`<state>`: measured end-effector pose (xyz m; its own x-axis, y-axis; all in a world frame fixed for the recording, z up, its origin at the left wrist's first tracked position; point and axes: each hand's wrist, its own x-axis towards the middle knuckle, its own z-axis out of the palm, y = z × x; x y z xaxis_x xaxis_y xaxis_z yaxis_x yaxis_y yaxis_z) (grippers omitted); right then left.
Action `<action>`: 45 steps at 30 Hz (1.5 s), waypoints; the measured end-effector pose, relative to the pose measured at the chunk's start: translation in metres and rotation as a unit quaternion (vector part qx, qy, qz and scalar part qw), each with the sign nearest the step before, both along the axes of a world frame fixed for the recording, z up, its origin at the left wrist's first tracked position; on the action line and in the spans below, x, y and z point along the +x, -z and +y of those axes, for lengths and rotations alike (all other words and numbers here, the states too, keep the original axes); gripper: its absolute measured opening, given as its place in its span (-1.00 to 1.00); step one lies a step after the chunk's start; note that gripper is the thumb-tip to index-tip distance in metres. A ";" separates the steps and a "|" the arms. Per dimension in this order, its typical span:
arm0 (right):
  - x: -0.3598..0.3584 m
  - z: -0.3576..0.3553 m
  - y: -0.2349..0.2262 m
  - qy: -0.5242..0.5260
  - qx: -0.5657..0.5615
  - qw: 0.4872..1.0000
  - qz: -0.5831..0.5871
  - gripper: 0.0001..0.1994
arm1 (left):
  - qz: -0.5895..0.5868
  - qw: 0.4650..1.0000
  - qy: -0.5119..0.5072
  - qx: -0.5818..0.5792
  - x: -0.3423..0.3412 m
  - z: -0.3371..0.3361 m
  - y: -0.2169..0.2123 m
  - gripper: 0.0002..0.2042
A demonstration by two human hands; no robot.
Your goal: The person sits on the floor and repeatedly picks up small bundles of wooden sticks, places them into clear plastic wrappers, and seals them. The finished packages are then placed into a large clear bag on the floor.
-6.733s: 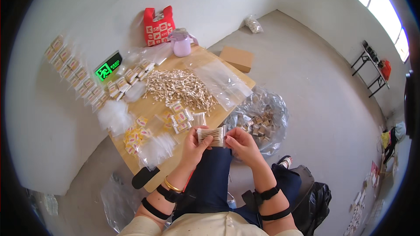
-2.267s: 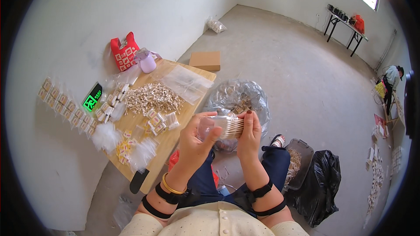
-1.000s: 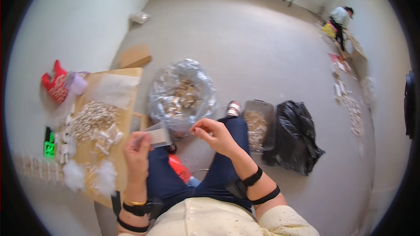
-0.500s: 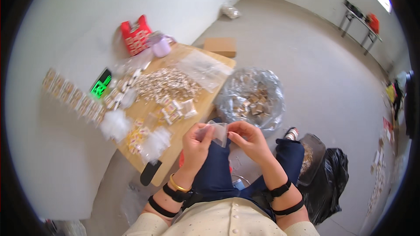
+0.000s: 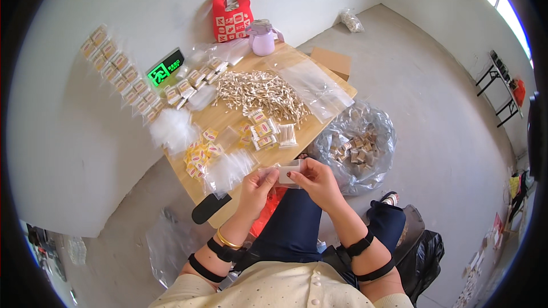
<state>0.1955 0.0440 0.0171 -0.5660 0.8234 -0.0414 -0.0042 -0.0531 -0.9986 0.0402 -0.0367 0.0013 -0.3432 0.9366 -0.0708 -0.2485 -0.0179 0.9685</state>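
Note:
Between my two hands, above my lap, is a small see-through plastic bag [image 5: 289,174] with a pale, flat rectangular piece at it; I cannot tell whether that piece lies inside. My left hand [image 5: 257,193] pinches the bag's left end between thumb and fingers. At the other end my right hand [image 5: 319,183] is closed, thumb over the pale piece. Beyond them, on the wooden table, lie a bundle of cotton swabs [image 5: 287,135] and a few packed swab bags [image 5: 262,128]. Flat plastic bags [image 5: 228,172] and yellow cards [image 5: 200,157] lie near my left hand.
A loose heap of cotton swabs [image 5: 260,92] covers the table's middle. Behind it stand a lilac bottle [image 5: 262,39] and a red bag [image 5: 231,18]. Right of the table sits a large plastic-lined container [image 5: 357,148] of small packs. A green-lit sign [image 5: 166,68] leans by the wall.
The view has swung, so the table shows farther right. The small bag was tilted up at my fingertips; now it lies flatter between both hands, with a pale rectangle showing.

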 end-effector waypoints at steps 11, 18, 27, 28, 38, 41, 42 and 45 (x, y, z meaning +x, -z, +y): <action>-0.031 0.000 0.024 -0.031 -0.044 0.998 0.030 -0.86 | -0.038 0.999 -0.008 -0.017 -0.025 0.001 0.014 -0.88; -0.032 0.005 0.019 -0.011 -0.088 0.996 0.009 -0.81 | -0.038 0.998 -0.011 -0.051 -0.034 -0.001 0.005 -0.79; -0.037 0.007 0.044 -0.023 -0.085 0.996 -0.024 -0.80 | 0.026 0.993 -0.039 -0.109 -0.080 -0.033 0.026 -0.73; -0.040 0.007 0.054 -0.029 -0.066 0.997 -0.014 -0.80 | 0.020 0.993 -0.058 -0.099 -0.080 -0.037 0.029 -0.72; -0.078 0.008 0.080 -0.041 0.084 0.993 -0.075 -0.80 | 0.090 0.980 -0.158 -0.084 -0.113 -0.056 0.063 -0.70; -0.080 0.029 0.084 0.040 0.096 0.987 -0.127 -0.80 | 0.147 0.961 -0.198 -0.129 -0.135 -0.055 0.074 -0.67; -0.082 0.035 0.084 0.065 0.065 0.985 -0.148 -0.79 | 0.162 0.955 -0.199 -0.149 -0.139 -0.053 0.075 -0.66; -0.088 0.051 0.083 0.131 0.078 0.972 -0.180 -0.79 | 0.619 0.737 -0.229 -0.145 -0.132 -0.044 0.070 -0.57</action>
